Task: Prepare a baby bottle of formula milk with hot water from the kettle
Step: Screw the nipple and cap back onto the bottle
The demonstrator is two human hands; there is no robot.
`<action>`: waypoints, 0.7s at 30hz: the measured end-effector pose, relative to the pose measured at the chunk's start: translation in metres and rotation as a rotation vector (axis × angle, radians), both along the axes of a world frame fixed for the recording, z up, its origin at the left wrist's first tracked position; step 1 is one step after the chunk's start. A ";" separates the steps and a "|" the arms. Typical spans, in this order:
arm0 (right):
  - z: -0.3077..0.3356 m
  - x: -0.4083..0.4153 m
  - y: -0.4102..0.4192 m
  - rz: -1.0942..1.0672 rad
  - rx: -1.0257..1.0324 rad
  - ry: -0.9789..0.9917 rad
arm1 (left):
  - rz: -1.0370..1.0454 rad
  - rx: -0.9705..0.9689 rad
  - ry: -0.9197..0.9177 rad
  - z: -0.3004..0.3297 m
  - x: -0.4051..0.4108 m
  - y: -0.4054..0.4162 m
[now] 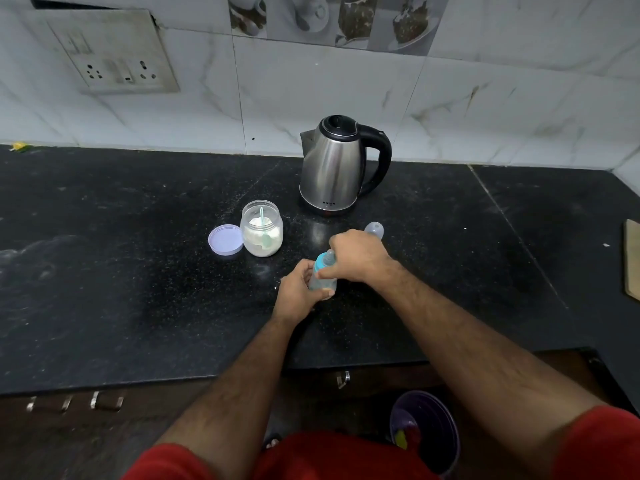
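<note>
— Where's the bottle?

— In front of the steel electric kettle with the black handle [333, 168], in both my hands. My left hand [298, 295] wraps the clear baby bottle's [320, 275] body; my right hand [360, 256] closes its fingers round the blue collar.

— And the powder?

— The open clear jar of white formula [262, 228] stands left of the kettle, its lilac lid [225, 241] touching it, further left.

black speckled counter [138, 271] — marbled grey wall tiles [311, 98], switch plate [114, 53].

hands [332, 271] gripping baby bottle [320, 271], kettle [334, 168] behind
</note>
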State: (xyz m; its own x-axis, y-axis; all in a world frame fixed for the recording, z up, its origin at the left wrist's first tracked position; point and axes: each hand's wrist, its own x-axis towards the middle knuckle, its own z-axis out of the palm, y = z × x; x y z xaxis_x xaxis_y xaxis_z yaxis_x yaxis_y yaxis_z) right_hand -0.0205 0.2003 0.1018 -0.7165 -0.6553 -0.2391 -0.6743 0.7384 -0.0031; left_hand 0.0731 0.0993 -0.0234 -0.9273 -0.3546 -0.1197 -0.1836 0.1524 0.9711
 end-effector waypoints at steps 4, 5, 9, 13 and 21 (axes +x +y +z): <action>0.003 -0.001 0.005 -0.033 -0.010 -0.025 | 0.005 -0.020 0.010 0.000 0.001 0.000; 0.006 -0.003 0.007 -0.022 -0.031 -0.068 | 0.005 -0.020 0.010 -0.001 0.000 0.000; 0.015 -0.008 0.009 0.071 -0.081 -0.261 | -0.002 -0.010 0.006 -0.005 -0.002 -0.002; 0.007 -0.006 0.009 0.076 -0.105 -0.183 | -0.003 -0.012 0.007 -0.005 -0.002 -0.002; -0.005 0.001 0.006 -0.053 -0.010 0.051 | 0.003 -0.026 0.016 -0.003 -0.001 -0.003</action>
